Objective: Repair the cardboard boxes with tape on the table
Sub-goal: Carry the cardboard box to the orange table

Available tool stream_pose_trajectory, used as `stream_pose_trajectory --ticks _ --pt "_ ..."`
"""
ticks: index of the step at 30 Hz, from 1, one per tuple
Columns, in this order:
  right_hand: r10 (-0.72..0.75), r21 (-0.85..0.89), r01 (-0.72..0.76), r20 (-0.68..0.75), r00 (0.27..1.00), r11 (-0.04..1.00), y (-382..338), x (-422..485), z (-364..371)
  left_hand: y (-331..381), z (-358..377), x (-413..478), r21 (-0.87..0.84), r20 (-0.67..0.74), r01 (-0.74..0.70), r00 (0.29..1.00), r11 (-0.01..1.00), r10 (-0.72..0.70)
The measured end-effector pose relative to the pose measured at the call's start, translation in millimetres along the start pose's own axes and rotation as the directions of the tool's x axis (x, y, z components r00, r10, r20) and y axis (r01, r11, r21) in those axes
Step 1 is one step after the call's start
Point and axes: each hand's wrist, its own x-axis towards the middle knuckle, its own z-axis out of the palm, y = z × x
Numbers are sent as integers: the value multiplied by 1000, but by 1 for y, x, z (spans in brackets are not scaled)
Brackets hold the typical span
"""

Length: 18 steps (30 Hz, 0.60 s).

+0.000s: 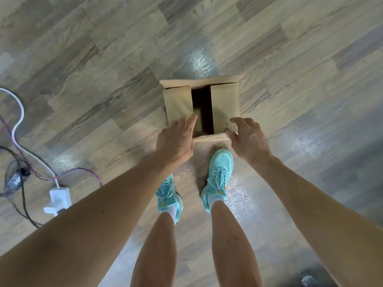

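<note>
The left hand has an open grip. Its fingers lie nearly straight, and the forefinger reaches onto the near edge of the left flap of the cardboard box. The right hand also holds nothing. Its fingers are spread and curved over the box's near right corner with the thumb at the near edge; I cannot tell whether they touch it. Both bare forearms stretch up from the lower corners of the frame. The box stands on the wooden floor at the centre, two flaps folded in with a dark gap between them. Turquoise shoes stand just below it. Cables and a white plug block lie at the left.
</note>
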Motion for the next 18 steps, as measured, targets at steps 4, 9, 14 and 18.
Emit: stream_pose_trajectory --ticks 4,9,14,18 --pt "-16 28 16 3 1000 999 0 8 10 -1 11 12 -36 -3 -15 1000 999 15" --pt "52 129 -37 -118 992 991 -2 40 22 -19 13 34 -188 -254 133 951 973 -179" --pt "171 263 -141 -94 981 954 -3 62 26 -31 -2 38 -497 -342 133 878 857 -335" --pt "198 299 -185 -11 980 936 4 72 30 -37 -12 43 -430 -471 -19 858 902 -206"
